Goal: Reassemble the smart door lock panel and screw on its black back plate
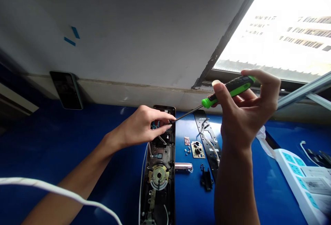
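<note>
My right hand grips a green and black screwdriver, its shaft slanting down to the left. The screwdriver's tip meets the fingertips of my left hand. Thumb and forefinger of that hand are pinched together over the upper end of a long black device housing; what lies between them is too small to make out. The housing is opened up, with wires, a small blue circuit board and a round brass-coloured mechanism inside.
Right of the housing lie a metal plate part, small screws, a red circuit board, a cylinder, a black bracket and a perforated black plate. A power strip is far right. A phone leans on the wall.
</note>
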The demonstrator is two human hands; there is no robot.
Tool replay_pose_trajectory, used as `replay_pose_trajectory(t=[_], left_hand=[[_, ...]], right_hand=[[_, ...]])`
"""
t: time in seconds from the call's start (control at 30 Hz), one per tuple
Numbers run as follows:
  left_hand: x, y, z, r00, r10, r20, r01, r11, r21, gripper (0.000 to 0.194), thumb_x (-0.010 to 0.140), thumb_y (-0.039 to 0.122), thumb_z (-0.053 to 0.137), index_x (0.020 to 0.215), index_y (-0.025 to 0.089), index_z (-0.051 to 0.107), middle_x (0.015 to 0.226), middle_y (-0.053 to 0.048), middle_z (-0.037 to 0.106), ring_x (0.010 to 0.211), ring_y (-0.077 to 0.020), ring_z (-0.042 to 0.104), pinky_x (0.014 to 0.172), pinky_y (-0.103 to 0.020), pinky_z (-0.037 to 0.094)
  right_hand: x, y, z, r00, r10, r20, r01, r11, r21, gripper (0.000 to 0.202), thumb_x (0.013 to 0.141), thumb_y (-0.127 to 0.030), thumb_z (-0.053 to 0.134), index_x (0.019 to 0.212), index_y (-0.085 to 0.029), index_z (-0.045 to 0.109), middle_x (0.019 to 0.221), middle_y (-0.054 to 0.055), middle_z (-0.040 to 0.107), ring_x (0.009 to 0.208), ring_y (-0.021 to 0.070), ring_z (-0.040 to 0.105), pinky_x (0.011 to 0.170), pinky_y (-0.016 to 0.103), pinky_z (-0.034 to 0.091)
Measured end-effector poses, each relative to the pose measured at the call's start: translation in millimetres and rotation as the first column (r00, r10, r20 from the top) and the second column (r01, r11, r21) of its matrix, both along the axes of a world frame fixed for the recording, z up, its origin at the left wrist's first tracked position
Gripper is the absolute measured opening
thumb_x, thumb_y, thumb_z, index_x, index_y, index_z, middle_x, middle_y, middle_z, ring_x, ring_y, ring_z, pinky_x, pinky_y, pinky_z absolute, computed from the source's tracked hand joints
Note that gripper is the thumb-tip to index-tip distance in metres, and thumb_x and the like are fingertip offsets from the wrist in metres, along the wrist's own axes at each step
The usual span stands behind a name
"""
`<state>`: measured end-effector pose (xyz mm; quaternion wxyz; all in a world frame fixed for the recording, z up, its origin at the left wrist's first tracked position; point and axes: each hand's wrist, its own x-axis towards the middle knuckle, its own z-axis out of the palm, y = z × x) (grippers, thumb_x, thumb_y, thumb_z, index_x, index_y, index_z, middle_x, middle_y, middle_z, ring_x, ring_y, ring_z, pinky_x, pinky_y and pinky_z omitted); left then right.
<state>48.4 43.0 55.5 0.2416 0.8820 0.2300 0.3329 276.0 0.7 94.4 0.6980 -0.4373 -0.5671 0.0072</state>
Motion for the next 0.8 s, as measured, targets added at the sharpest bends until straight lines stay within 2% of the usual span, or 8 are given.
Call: replay_pose_trajectory(t=[0.13,0.3,0.37,0.47,0.53,0.7,0.8], left_hand=[[-1,3,-2.4,1.000,0.025,0.016,-0.025,0.999,0.032,0.027,0.093,0.015,0.070,0.119,0.017,0.077,0.099,-0.004,0.083,0.081,-0.0153,0.076,0.074,-0.027,0.060],[0,6,-7.9,0.998,0.060,0.010,-0.061,0.997,0.053,0.037,0.096,0.014,0.065,0.132,0.019,0.071,0.099,-0.004,0.080,0.084,-0.0151,0.074,0.078,-0.029,0.059],[1,7,-9.5,0.998,0.059,0.006,-0.060,0.997,0.049,0.040,0.098,0.015,0.063,0.137,0.020,0.067,0.101,-0.005,0.079,0.087,-0.0152,0.072,0.080,-0.030,0.060],[1,11,-9.8,0.999,0.036,0.009,-0.036,0.996,0.085,0.043,0.099,0.020,0.067,0.142,0.021,0.063,0.116,-0.006,0.077,0.100,-0.0186,0.068,0.087,-0.033,0.060],[0,13,-9.6,0.999,0.035,0.007,-0.035,0.990,0.136,0.043,0.099,0.026,0.070,0.141,0.023,0.063,0.128,-0.007,0.074,0.112,-0.0224,0.064,0.098,-0.040,0.059],[-3,18,-14.2,0.990,0.138,-0.026,-0.132,0.976,0.173,0.038,0.099,0.032,0.069,0.136,0.024,0.066,0.141,-0.009,0.066,0.138,-0.0308,0.048,0.113,-0.056,0.050],[-3,20,-18.3,0.979,0.191,-0.079,-0.175,0.970,0.169,0.036,0.100,0.034,0.067,0.135,0.025,0.068,0.151,-0.010,0.058,0.150,-0.0341,0.035,0.118,-0.061,0.045]], right_hand=[[1,4,-3.2,0.998,-0.003,-0.064,0.000,0.999,-0.038,0.036,0.085,-0.033,0.083,0.114,-0.031,0.063,0.096,0.001,0.072,0.085,0.0235,0.079,0.069,0.038,0.070],[4,8,-6.4,0.975,0.222,-0.027,-0.224,0.961,-0.161,0.065,0.084,-0.029,0.081,0.142,-0.039,0.051,0.110,0.003,0.076,0.109,0.0308,0.077,0.085,0.048,0.070],[4,9,-6.3,0.964,0.265,0.022,-0.259,0.955,-0.143,0.067,0.086,-0.028,0.078,0.143,-0.042,0.048,0.120,0.004,0.073,0.116,0.0326,0.075,0.088,0.049,0.070],[1,10,-3.9,0.975,0.210,0.074,-0.203,0.975,-0.088,0.059,0.088,-0.027,0.075,0.138,-0.045,0.050,0.146,0.004,0.057,0.111,0.0314,0.076,0.090,0.050,0.069],[0,9,-1.4,0.981,0.167,0.095,-0.161,0.985,-0.064,0.058,0.087,-0.024,0.076,0.135,-0.046,0.053,0.152,0.002,0.049,0.106,0.0294,0.078,0.091,0.050,0.069],[1,8,3.5,0.975,0.167,0.144,-0.171,0.985,0.017,0.067,0.077,-0.010,0.081,0.131,-0.044,0.062,0.144,0.001,0.051,0.103,0.0281,0.077,0.092,0.049,0.070],[1,6,4.4,0.975,0.134,0.177,-0.139,0.990,0.020,0.069,0.078,-0.007,0.079,0.134,-0.044,0.062,0.143,0.000,0.050,0.105,0.0277,0.076,0.094,0.051,0.070]])
